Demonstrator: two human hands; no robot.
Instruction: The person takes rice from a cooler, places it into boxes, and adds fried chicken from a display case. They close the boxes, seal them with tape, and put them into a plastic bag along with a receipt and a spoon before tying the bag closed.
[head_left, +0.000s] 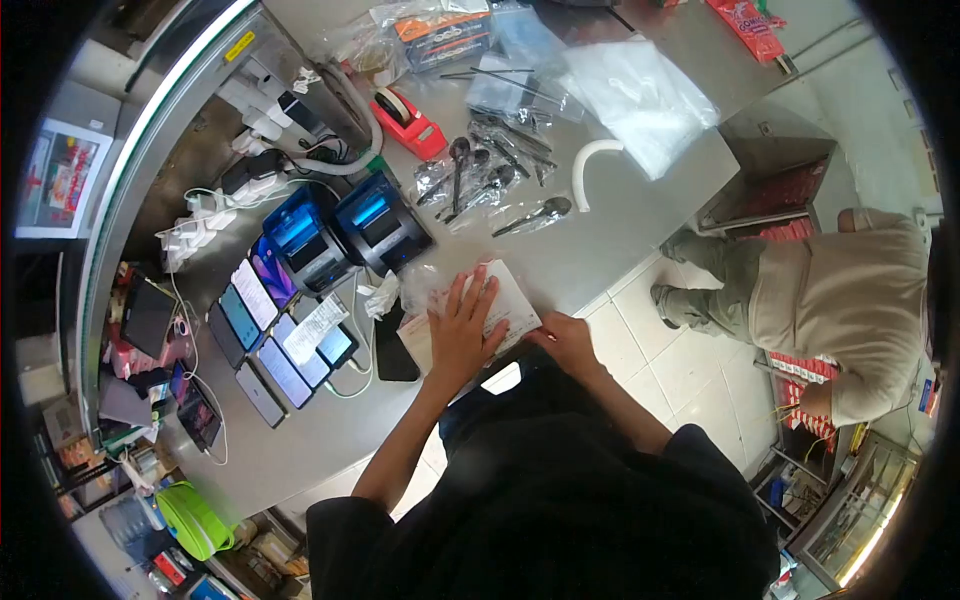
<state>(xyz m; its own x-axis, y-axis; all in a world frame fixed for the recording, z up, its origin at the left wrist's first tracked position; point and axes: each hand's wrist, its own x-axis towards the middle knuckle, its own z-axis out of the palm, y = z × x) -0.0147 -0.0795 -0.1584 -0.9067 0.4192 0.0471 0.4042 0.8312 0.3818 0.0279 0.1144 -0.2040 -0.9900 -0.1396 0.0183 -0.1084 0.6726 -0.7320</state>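
Observation:
A white notebook or pad of paper [512,300] lies at the front edge of the steel counter. My left hand [463,330] rests flat on it with the fingers spread. At the pad's right corner is my right hand [562,340], its fingers closed on the edge. Crumpled clear plastic [425,287] lies beside my left fingers. A black flat object [395,350] is to the left of my left hand. Two black devices with blue screens [382,225] stand behind the pad.
Several phones [285,370] lie at the left with cables. Behind are a red tape dispenser [408,124], plastic-wrapped black spoons [545,213], a white curved tube [580,175] and white plastic bags [640,95]. A co-worker [840,300] bends at shelves on the right.

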